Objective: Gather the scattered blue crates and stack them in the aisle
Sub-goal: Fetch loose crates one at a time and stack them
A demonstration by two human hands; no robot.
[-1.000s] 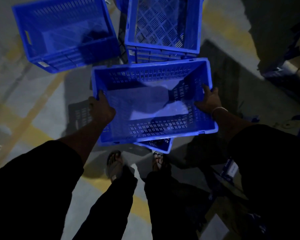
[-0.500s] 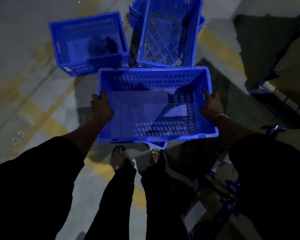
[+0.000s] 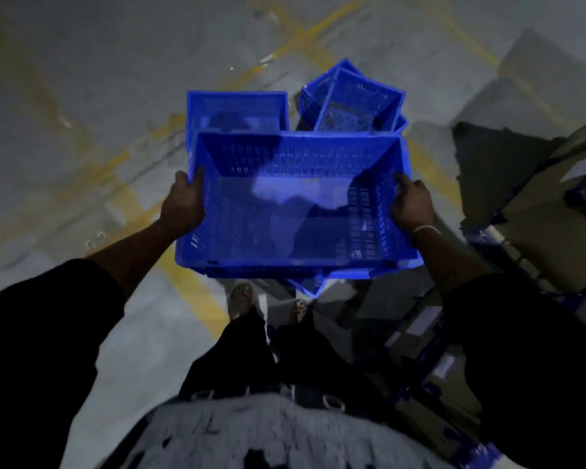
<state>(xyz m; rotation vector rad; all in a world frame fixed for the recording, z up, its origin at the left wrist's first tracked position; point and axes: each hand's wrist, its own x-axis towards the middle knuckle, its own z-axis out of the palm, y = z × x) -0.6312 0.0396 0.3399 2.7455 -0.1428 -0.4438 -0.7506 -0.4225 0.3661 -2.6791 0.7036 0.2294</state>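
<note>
At the left edge, the concrete floor carries worn yellow lines that cross beneath the person's outstretched left arm in its dark sleeve. Further in, the left hand has its grip closed on the left rim of the held crate, thumb hooked over the top edge and fingers wrapped down the outer wall. That blue slotted crate is carried level and open side up, clear of the floor, out in front of the body and above the feet. Just under its near edge a blue corner pokes out, possibly a second crate nested below, though blur keeps that uncertain. Beyond the far rim, an open crate sits on the floor to the left, and beside it to the right a small stack of crates stands turned at an angle, the top one skewed against those under it. On the right rim, the right hand clenches the crate the same way, fingers curled over the edge, a pale bangle at the wrist. Farthest right, dim cardboard boxes with blue strapping lie low along the aisle side, well apart from the stack.
</note>
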